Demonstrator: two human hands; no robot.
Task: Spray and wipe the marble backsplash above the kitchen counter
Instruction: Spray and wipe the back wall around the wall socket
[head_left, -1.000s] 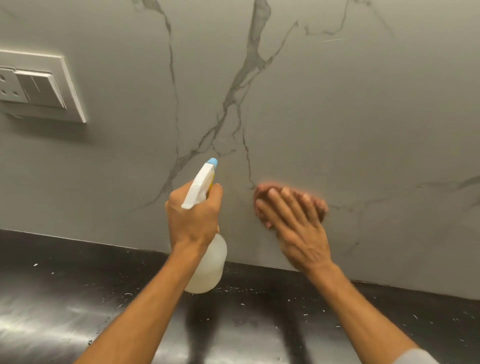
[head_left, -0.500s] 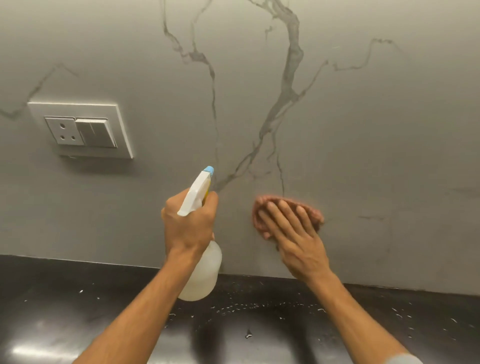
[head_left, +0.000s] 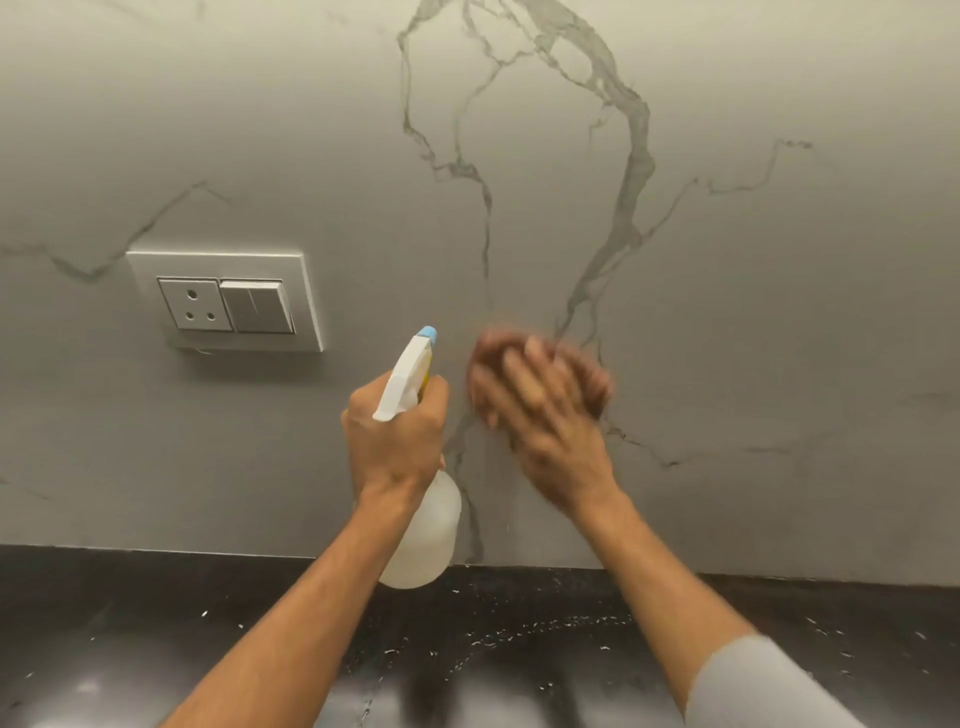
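Observation:
The grey marble backsplash (head_left: 753, 322) with dark veins fills the upper view. My left hand (head_left: 395, 441) grips a white spray bottle (head_left: 423, 535) by its neck, its blue-tipped nozzle pointing up at the wall. Just to the right, my right hand (head_left: 550, 415) presses a reddish-brown cloth (head_left: 597, 384) flat against the marble. That hand and the cloth are motion-blurred, and the palm hides most of the cloth.
A white socket and switch plate (head_left: 228, 301) is set in the wall left of the bottle. Below runs the glossy black counter (head_left: 156, 623), speckled with droplets, meeting the backsplash along a straight edge.
The view has shifted left and down, bringing the socket plate further into frame. My right hand has swept the cloth leftward, closer to the bottle; it is now blurred. The left hand keeps its grip.

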